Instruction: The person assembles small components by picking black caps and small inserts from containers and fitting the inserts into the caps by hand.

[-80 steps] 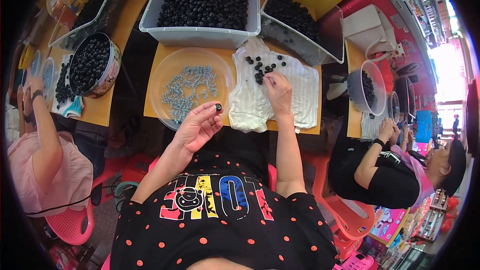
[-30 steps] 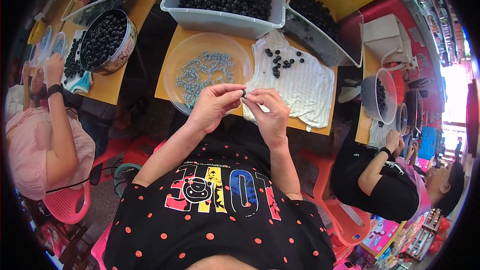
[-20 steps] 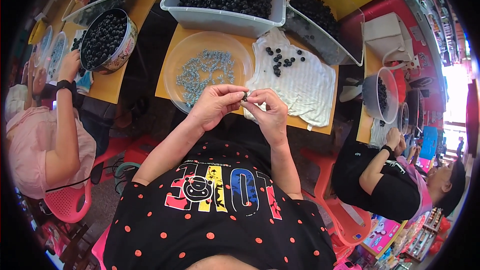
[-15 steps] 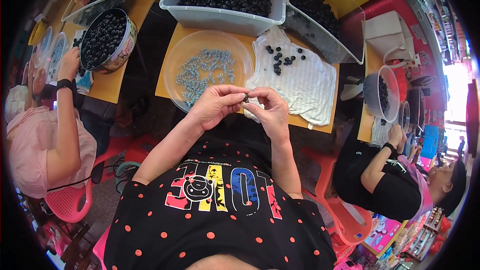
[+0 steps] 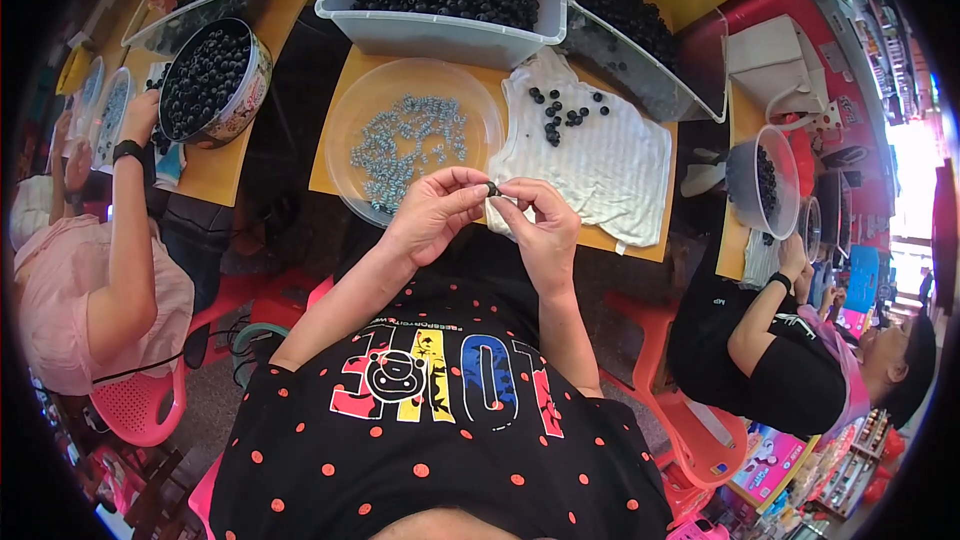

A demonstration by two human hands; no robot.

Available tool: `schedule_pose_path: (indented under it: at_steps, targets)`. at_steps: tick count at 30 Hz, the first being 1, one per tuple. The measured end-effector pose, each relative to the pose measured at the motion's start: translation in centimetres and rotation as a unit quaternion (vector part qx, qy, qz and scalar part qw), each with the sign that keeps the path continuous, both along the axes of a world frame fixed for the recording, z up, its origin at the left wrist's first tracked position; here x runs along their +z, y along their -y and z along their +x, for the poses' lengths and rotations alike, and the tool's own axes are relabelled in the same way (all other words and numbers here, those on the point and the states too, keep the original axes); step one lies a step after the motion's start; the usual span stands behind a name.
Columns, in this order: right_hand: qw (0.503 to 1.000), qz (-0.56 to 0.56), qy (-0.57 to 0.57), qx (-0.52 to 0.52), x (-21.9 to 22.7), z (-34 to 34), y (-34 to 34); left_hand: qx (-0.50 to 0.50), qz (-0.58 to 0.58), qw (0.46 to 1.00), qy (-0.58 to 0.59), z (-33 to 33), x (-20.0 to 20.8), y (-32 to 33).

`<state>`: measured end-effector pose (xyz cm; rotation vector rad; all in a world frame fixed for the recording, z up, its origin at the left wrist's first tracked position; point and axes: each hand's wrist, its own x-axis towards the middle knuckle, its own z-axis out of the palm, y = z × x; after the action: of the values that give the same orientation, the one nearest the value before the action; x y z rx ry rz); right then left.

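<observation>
Over the table's near edge, my left hand (image 5: 438, 218) and my right hand (image 5: 542, 228) meet fingertip to fingertip. Pinched between them is a small round black piece (image 5: 493, 190), mostly covered by the fingers. Just beyond my left hand is a round clear plastic tray (image 5: 345, 110) with many small blue-silver pieces (image 5: 410, 135) spread in it. A white ribbed cloth (image 5: 610, 175) lies beyond my right hand. Several loose black round pieces (image 5: 570, 118) rest on its far part.
A clear bin (image 5: 440, 30) heaped with black pieces stands at the back, beside another bin (image 5: 660, 65). People work at tables on the left (image 5: 100, 290) and right (image 5: 770, 360). A patterned tin (image 5: 255, 90) and a clear tub (image 5: 780, 180) hold more black pieces.
Both hands stay together, with slight finger shifts turning the small black piece. More of it shows between the fingertips now.
</observation>
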<state>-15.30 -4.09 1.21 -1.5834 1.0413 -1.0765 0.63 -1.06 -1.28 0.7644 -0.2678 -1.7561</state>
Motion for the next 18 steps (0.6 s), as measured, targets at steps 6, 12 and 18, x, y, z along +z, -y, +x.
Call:
schedule_pose_path:
  at_steps: [6,12,18]
  targets:
    - [0.991,-0.101,-0.076,-0.035,0.5,0.2,-0.3,0.027,0.022,0.999,0.022,-0.5,0.0,-0.4]
    - [0.996,-0.068,-0.061,-0.015,0.1,0.2,-0.5,0.023,-0.009,0.996,0.081,0.0,0.0,-0.5]
    - [0.996,0.066,0.015,0.064,-2.0,-1.3,0.1,-0.054,-0.022,0.997,0.052,0.7,-0.2,-0.5]
